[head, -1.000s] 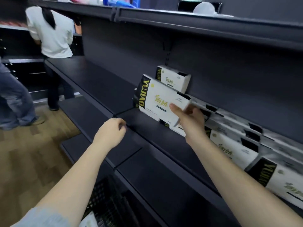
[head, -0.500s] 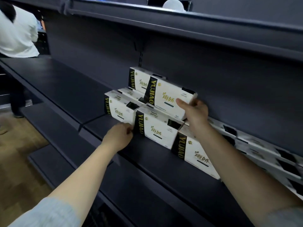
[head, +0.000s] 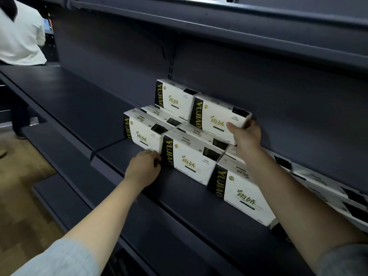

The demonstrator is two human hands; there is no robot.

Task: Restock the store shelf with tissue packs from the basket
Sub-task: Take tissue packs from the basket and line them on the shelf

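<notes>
Two rows of white tissue packs with black end bands and gold lettering stand on the dark store shelf (head: 83,100), the lower row along the front and a second tier resting on top toward the back panel. The person's right hand (head: 245,136) grips the upper-tier tissue pack (head: 217,116) at its lower right corner, thumb on the front face and fingers wrapped behind the far edge; that pack sits upright on the lower packs, just beside another upper pack (head: 175,96) to its left. The left hand (head: 142,169) rests low on the shelf with its fingers curled in, knuckles touching the bottom corner where the leftmost front pack (head: 142,134) meets the middle front pack (head: 188,158); whether it actually pinches either one I cannot tell. A third front pack (head: 242,194) stands to the right, partly behind the right forearm, and more packs trail off blurred along the shelf at the right edge (head: 326,188). An upper shelf (head: 219,22) hangs overhead. A person in a white shirt (head: 20,32) stands at the far left end of the aisle, on a wood-patterned floor (head: 22,186).
</notes>
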